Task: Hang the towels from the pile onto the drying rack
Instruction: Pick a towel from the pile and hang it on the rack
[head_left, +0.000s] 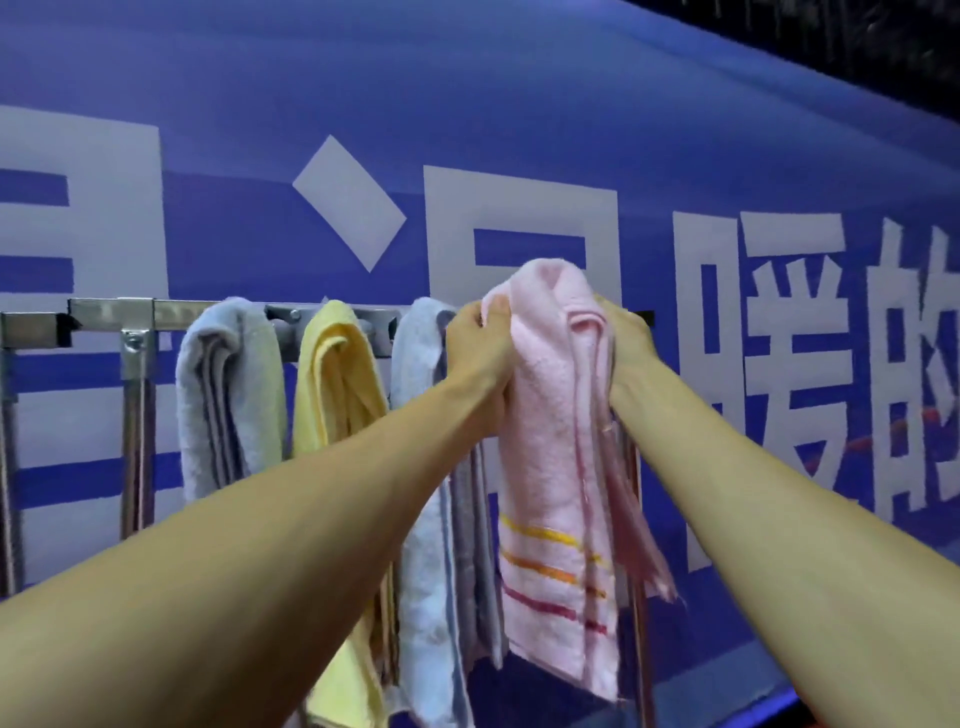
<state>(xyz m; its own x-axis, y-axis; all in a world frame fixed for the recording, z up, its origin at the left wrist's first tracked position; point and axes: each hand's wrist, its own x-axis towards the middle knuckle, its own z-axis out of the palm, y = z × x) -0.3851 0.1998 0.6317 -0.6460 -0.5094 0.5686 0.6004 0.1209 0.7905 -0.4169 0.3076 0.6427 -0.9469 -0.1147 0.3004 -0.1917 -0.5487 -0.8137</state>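
The left hand (480, 338) and right hand (623, 338) are both gripping the pink towel (556, 467), which is hanging between them at the drying rack (111, 312); to the left hand's left, a pale blue towel (421, 519), a yellow towel (337, 395) and a grey towel (228, 384) are draping over the rail.

drying rack (111, 312), seen from the near side, top bar running left to right. four towels hang over the bar: first towel (228, 395) at left, second towel (337, 384) just right of it, third towel (415, 353) next, fourth towel (550, 415) at the right end, overlapping the third. the left hand (478, 338) grips the fourth towel's left side at bar height; the right hand (623, 338) grips its right side. a lettered banner (363, 104) stands far behind the rack.
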